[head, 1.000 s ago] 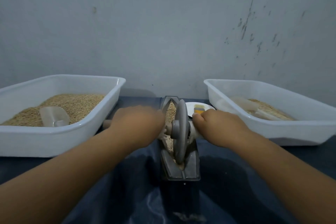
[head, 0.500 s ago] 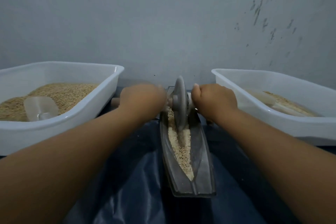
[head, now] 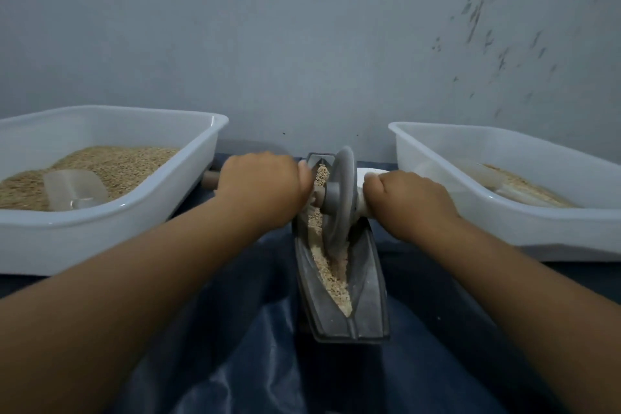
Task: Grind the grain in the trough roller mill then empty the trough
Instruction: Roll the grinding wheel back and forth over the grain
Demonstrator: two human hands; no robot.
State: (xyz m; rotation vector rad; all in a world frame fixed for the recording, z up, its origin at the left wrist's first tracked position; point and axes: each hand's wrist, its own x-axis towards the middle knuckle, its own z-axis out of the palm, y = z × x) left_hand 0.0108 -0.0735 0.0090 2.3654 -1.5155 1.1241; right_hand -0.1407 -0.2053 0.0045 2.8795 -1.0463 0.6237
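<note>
Scuffed grey wall (head: 302,44) closes off the back of a worktop (head: 437,329) draped in dark blue sheeting. Down the middle, end-on to the person, sits the grey trough (head: 368,282) of the roller mill, and the disc-shaped roller wheel (head: 341,198) stands upright in it, toward the far end. The left hand (head: 260,185) has its fingers wrapped around the wooden axle handle (head: 210,179) on its side; the right hand (head: 408,202) is fisted the same way round the pale handle opposite, so both hands are clamped on the axle, close against the wheel.

Grinding looks to be mid-way, as I judge it. The grain (head: 331,274) lies along the groove in a narrow tan strip, from the far end past the wheel to a point near the close end. It looks coarse and crumbly, still in visible bits and not yet flour, so more passes seem needed. Emptying has not begun: the trough rests flat on the sheeting with its load inside.

To the left stands a white tub (head: 188,185) heaped with whole grain, a clear scoop (head: 75,188) half sunk in it. To the right, a second white tub (head: 437,178) holds a thin layer of paler material, probably earlier ground batches, and likely where this load goes.
</note>
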